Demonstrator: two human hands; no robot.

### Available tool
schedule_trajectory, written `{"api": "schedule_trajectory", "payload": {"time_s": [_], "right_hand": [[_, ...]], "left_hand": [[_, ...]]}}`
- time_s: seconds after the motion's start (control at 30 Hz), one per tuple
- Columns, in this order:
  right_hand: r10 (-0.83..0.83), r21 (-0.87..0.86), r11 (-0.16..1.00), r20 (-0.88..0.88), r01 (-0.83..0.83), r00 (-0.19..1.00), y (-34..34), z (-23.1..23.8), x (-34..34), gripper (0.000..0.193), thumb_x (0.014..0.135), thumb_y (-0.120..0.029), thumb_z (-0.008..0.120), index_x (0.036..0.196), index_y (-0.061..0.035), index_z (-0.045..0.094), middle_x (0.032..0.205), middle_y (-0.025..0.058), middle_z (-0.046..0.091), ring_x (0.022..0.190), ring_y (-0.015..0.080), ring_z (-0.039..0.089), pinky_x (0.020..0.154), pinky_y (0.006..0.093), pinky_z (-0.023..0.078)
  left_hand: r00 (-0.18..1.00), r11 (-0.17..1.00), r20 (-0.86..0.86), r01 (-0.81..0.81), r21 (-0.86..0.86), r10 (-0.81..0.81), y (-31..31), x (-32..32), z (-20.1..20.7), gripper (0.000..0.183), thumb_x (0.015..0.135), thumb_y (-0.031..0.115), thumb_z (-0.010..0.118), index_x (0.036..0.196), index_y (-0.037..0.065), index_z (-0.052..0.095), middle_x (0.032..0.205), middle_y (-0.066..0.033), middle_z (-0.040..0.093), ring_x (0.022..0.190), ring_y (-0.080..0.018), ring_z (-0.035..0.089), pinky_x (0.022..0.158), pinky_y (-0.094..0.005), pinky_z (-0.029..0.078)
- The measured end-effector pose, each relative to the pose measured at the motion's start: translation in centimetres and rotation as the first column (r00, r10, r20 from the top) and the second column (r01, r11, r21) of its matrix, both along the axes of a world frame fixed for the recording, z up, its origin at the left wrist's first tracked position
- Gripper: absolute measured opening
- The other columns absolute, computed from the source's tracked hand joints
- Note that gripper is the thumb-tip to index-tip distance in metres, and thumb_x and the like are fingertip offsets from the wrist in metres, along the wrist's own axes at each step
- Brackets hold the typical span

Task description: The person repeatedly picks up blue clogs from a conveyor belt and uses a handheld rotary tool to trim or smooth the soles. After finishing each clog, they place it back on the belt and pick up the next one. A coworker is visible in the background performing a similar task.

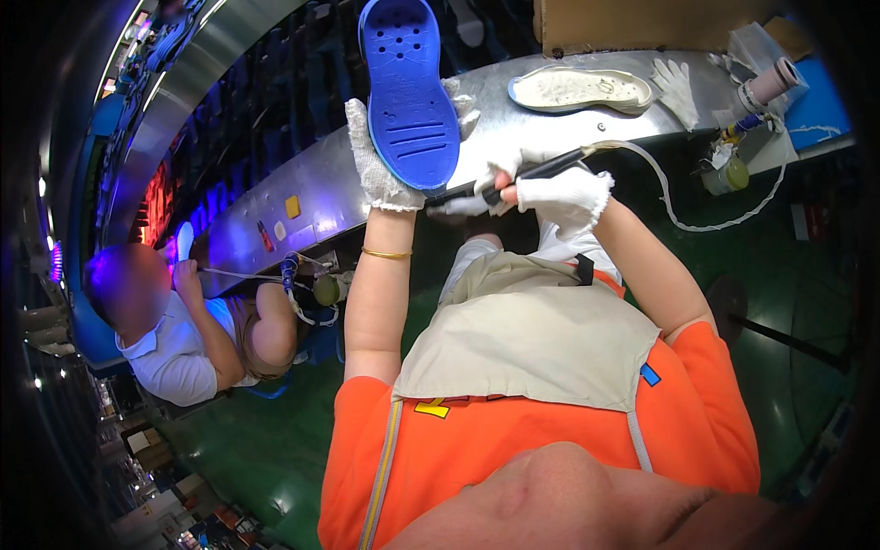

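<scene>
In the head view, the left hand (390,160), in a white knit glove, is closed around a blue shoe sole (410,87) and holds it upright above the near edge of the metal worktop (321,183), its grooved underside turned toward the camera and its heel end resting in the palm. The right hand (559,194), also gloved, is clamped on a dark pen-like tool (527,172) whose tip points at the lower edge of the sole, just beside the left hand's fingers. A pale hose (674,206) runs from the tool's back end and loops toward a small bottle (731,172) at the worktop's right end. A whitish sole (579,90) lies flat on the worktop toward its far edge, with a spare white glove (676,84) just beside it. At the left end of the worktop another person (174,335) in a white shirt sits working.
</scene>
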State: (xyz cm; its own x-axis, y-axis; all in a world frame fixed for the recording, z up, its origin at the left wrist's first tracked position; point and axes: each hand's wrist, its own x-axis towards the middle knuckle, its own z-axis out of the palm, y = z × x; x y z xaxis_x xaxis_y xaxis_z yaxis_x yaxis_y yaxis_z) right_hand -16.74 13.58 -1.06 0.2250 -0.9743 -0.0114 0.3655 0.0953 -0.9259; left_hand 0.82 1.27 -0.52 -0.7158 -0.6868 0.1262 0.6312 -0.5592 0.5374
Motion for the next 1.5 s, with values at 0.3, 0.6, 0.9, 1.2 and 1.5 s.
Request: {"api": "schedule_trajectory", "payload": {"time_s": [0.3,0.6,0.9,1.2,1.5], "right_hand": [[-0.24,-0.625,0.774,-0.435,-0.099,0.868,-2.1,2.1,-0.1,0.013,0.071,0.0,0.064,0.082,-0.0051,0.059,0.089,0.0058,0.061,0.083,0.0168,0.059,0.077,0.0286,0.049],[0.123,-0.202,0.948,-0.482,-0.247,0.868,-4.0,3.3,-2.4,0.017,0.065,-0.007,0.065,0.081,-0.0031,0.066,0.09,0.007,0.067,0.089,0.0165,0.063,0.082,0.0281,0.051],[0.139,0.091,0.989,-0.81,-0.113,0.569,-2.5,6.9,-2.4,0.017,0.067,-0.007,0.066,0.083,-0.0099,0.07,0.084,0.0011,0.068,0.078,0.0135,0.062,0.074,0.0271,0.05],[-0.074,-0.132,0.985,-0.904,-0.109,0.421,-2.6,4.8,-4.5,0.021,0.064,-0.012,0.065,0.085,-0.0133,0.069,0.081,0.0023,0.066,0.074,0.0152,0.059,0.068,0.0283,0.049],[-0.169,-0.398,0.918,-0.38,0.005,0.909,-2.0,2.5,-3.2,0.015,0.077,-0.006,0.065,0.091,-0.0024,0.066,0.092,0.006,0.066,0.084,0.0125,0.062,0.079,0.0267,0.05]], "left_hand": [[0.973,0.961,0.031,0.219,0.168,-0.228,-1.6,0.1,1.0,0.06,0.095,0.052,0.04,0.123,0.001,0.054,0.116,-0.0184,0.061,0.101,-0.031,0.063,0.09,-0.0428,0.052],[0.786,0.97,0.569,0.19,0.15,-0.242,-1.3,-1.0,2.5,0.047,0.095,0.042,0.049,0.117,0.001,0.057,0.106,-0.0143,0.066,0.086,-0.0226,0.067,0.076,-0.0329,0.057],[0.668,0.958,0.695,0.266,0.112,-0.267,-2.3,-1.3,1.3,0.043,0.094,0.037,0.053,0.114,-0.001,0.06,0.1,-0.0135,0.067,0.082,-0.0208,0.068,0.07,-0.0322,0.059],[0.595,0.976,0.784,0.21,0.058,-0.175,-1.4,-2.0,1.8,0.048,0.089,0.043,0.059,0.108,-0.001,0.061,0.095,-0.0154,0.068,0.074,-0.0226,0.069,0.064,-0.0329,0.06],[0.947,0.964,0.215,0.202,0.175,-0.238,-0.3,-1.3,-0.5,0.064,0.095,0.055,0.034,0.126,0.001,0.048,0.112,-0.0201,0.061,0.097,-0.0316,0.063,0.084,-0.0411,0.054]]}}
